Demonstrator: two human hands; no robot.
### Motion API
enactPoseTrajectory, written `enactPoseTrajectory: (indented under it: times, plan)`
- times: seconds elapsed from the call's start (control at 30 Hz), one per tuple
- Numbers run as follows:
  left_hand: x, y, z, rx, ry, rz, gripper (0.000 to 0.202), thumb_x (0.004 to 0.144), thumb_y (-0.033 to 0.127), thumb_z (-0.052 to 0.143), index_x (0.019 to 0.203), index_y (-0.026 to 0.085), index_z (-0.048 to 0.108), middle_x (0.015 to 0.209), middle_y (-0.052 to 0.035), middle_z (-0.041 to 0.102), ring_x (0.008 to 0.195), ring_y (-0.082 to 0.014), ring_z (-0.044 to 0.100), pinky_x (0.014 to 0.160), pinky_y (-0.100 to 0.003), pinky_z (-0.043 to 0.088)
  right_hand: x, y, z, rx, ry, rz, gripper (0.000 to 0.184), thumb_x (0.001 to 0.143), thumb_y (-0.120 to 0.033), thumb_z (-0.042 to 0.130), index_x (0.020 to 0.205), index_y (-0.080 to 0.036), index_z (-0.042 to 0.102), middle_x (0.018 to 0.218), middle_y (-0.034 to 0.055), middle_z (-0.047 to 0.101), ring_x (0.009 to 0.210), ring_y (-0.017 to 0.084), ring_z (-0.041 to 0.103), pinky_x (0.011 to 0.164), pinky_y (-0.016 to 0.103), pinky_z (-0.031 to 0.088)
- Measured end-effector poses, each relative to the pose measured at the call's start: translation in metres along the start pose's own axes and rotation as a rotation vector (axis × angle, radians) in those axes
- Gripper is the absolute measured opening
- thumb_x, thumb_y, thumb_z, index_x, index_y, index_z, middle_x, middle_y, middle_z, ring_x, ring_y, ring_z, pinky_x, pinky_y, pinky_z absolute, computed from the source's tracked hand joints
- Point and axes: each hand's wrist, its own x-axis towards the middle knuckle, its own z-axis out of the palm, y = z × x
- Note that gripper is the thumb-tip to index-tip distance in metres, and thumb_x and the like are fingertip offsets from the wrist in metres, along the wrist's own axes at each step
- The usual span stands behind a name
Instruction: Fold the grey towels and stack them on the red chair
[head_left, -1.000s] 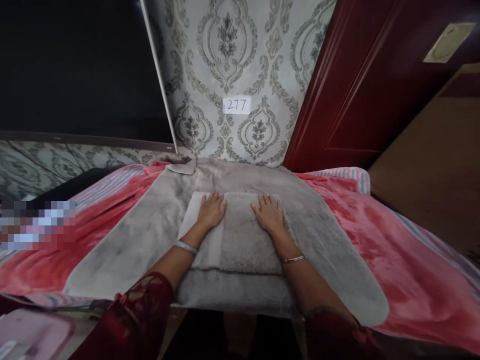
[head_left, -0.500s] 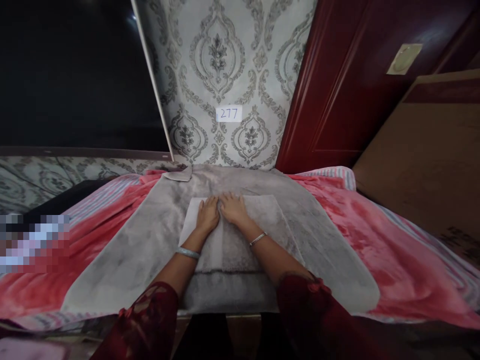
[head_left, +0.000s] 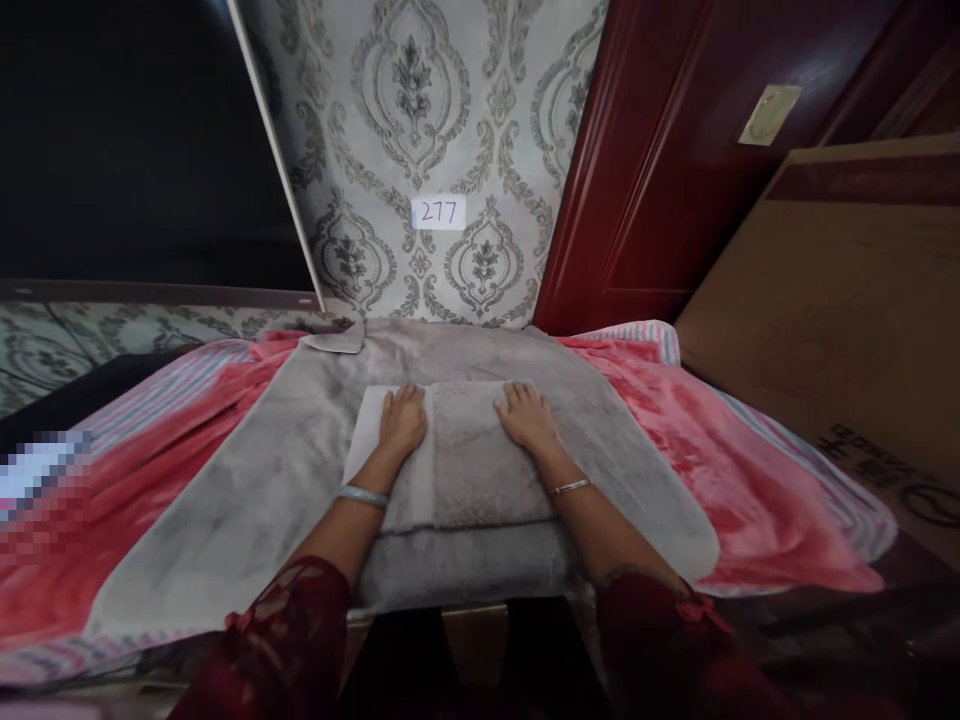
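A folded grey towel-like cloth (head_left: pixel 480 470) lies flat in the middle, with a paler strip along its left side. My left hand (head_left: pixel 405 418) rests palm down on its upper left part, fingers stretched out. Toward the cloth's upper right corner, my right hand (head_left: pixel 528 415) lies flat with the fingers spread. Neither hand grips anything. Beneath the cloth spreads a larger grey plush blanket (head_left: pixel 247 500), one far corner of it turned over at the left.
A red blanket (head_left: pixel 750 480) with a striped edge shows on both sides under the grey one. Behind stand a dark screen (head_left: pixel 142 150), a patterned wall with a paper label (head_left: pixel 439 212), and a red door (head_left: pixel 660 150). A cardboard box (head_left: pixel 832 300) stands at the right.
My right hand has slid right across the folded cloth, away from my left hand, which stays near the left part. The whole view has shifted slightly.
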Motion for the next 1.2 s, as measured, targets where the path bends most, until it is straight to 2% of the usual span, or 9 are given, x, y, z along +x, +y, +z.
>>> enactPoseTrajectory:
  times: [0.2, 0.33, 0.43, 0.53, 0.63, 0.7, 0.77, 0.97, 1.2]
  plan:
    - [-0.002, 0.001, -0.005, -0.035, -0.003, -0.001, 0.053, 0.092, 0.011, 0.037, 0.142, 0.014, 0.056, 0.153, -0.0144, 0.052, 0.146, -0.0240, 0.043, 0.124, -0.046, 0.025, -0.026, 0.058, 0.001, 0.017, -0.070, 0.095, 0.064, 0.105, -0.044, 0.019, 0.164, -0.020, 0.020, 0.169, 0.0094, 0.024, 0.154, 0.029, 0.024, 0.121, 0.053, 0.024]
    - [0.000, 0.004, -0.012, -0.068, -0.018, -0.019, 0.053, 0.096, 0.014, 0.034, 0.143, 0.017, 0.056, 0.153, -0.0118, 0.052, 0.145, -0.0223, 0.044, 0.124, -0.046, 0.026, -0.043, 0.071, -0.012, 0.010, -0.086, 0.141, 0.063, 0.104, -0.042, 0.022, 0.164, -0.022, 0.024, 0.170, 0.0121, 0.022, 0.154, 0.030, 0.025, 0.117, 0.057, 0.030]
    - [0.000, 0.008, -0.023, -0.086, -0.032, -0.033, 0.053, 0.097, 0.017, 0.032, 0.144, 0.018, 0.056, 0.153, -0.0099, 0.053, 0.143, -0.0215, 0.047, 0.121, -0.044, 0.032, -0.058, 0.042, -0.025, 0.000, 0.028, 0.125, 0.063, 0.104, -0.038, 0.025, 0.163, -0.015, 0.023, 0.169, 0.0169, 0.022, 0.155, 0.032, 0.022, 0.118, 0.056, 0.028]
    - [-0.014, 0.011, -0.034, -0.090, -0.046, -0.014, 0.054, 0.097, 0.018, 0.032, 0.147, 0.016, 0.053, 0.155, -0.0114, 0.051, 0.144, -0.0217, 0.046, 0.120, -0.041, 0.034, -0.075, -0.016, -0.028, 0.024, 0.071, -0.096, 0.062, 0.104, -0.034, 0.028, 0.162, -0.013, 0.028, 0.168, 0.0164, 0.024, 0.155, 0.030, 0.022, 0.121, 0.052, 0.024]
    - [-0.041, 0.008, -0.037, -0.039, -0.059, 0.028, 0.056, 0.099, 0.024, 0.035, 0.153, 0.017, 0.045, 0.161, -0.0118, 0.042, 0.151, -0.0256, 0.034, 0.124, -0.050, 0.027, -0.090, -0.072, -0.016, 0.067, 0.031, -0.303, 0.060, 0.104, -0.034, 0.030, 0.160, -0.013, 0.033, 0.167, 0.0149, 0.027, 0.154, 0.029, 0.023, 0.122, 0.052, 0.021]
    - [-0.058, 0.004, -0.034, 0.024, -0.096, 0.033, 0.057, 0.100, 0.029, 0.036, 0.156, 0.019, 0.042, 0.165, -0.0121, 0.034, 0.155, -0.0284, 0.026, 0.125, -0.055, 0.022, -0.096, -0.092, -0.006, 0.089, -0.005, -0.356, 0.061, 0.103, -0.034, 0.031, 0.160, -0.012, 0.032, 0.168, 0.0139, 0.026, 0.155, 0.028, 0.022, 0.124, 0.052, 0.018]
    - [-0.069, 0.001, -0.031, 0.078, -0.145, 0.026, 0.057, 0.102, 0.033, 0.035, 0.157, 0.019, 0.040, 0.167, -0.0124, 0.029, 0.156, -0.0296, 0.022, 0.125, -0.057, 0.020, -0.100, -0.094, 0.002, 0.108, -0.024, -0.364, 0.061, 0.103, -0.034, 0.032, 0.160, -0.011, 0.032, 0.168, 0.0127, 0.025, 0.156, 0.027, 0.019, 0.125, 0.050, 0.015]
    - [-0.072, 0.000, -0.026, 0.104, -0.172, 0.027, 0.059, 0.103, 0.036, 0.031, 0.159, 0.019, 0.036, 0.168, -0.0118, 0.025, 0.157, -0.0293, 0.019, 0.125, -0.056, 0.018, -0.111, -0.031, 0.002, 0.076, -0.019, -0.212, 0.067, 0.104, -0.045, 0.030, 0.160, -0.009, 0.032, 0.168, 0.0122, 0.024, 0.156, 0.025, 0.017, 0.125, 0.045, 0.015]
    - [-0.070, -0.004, -0.020, 0.071, -0.121, 0.046, 0.058, 0.103, 0.038, 0.031, 0.158, 0.022, 0.038, 0.168, -0.0105, 0.027, 0.156, -0.0298, 0.022, 0.124, -0.057, 0.021, -0.141, 0.048, 0.009, -0.017, 0.038, 0.008, 0.064, 0.103, -0.038, 0.029, 0.160, -0.009, 0.030, 0.169, 0.0136, 0.021, 0.155, 0.027, 0.022, 0.123, 0.049, 0.019]
